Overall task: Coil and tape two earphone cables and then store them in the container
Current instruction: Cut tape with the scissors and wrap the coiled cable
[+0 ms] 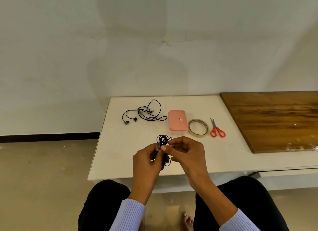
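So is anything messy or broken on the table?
Nothing looks broken or spilled. The only messy thing is the loose earphones, lying in a tangle at the back left of the table, not coiled yet. The box, tape and scissors sit in a tidy row.

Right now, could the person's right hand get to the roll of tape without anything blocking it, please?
Probably yes, once freed. The right hand is pinching the coiled earphone cable together with the left hand. The tape roll lies flat just beyond it on the white table, with only bare surface between them.
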